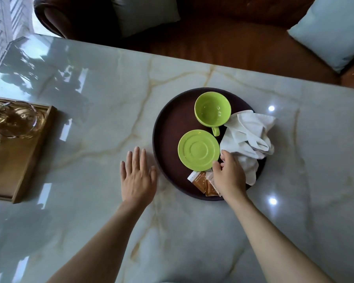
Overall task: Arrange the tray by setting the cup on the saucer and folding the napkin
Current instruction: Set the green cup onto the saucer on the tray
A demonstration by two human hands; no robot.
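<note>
A round dark brown tray (168,127) lies on the marble table. On it a lime green cup (212,109) stands upright at the back, empty, its handle pointing toward me. A matching green saucer (198,152) lies bare in front of the cup, apart from it. A crumpled white napkin (247,137) covers the tray's right side and hangs over the rim. My right hand (228,176) hovers over the tray's near part, thumb by the saucer's rim, fingertips at the napkin's near corner, fingers apart. My left hand (138,176) rests flat on the table just left of the tray.
Several orange and white sachets (200,180) lie at the tray's near edge, partly under my right hand. A wooden tray (35,152) with glassware (14,119) stands at the left. Beyond the table's far edge is a brown sofa (213,37) with pale cushions (331,31).
</note>
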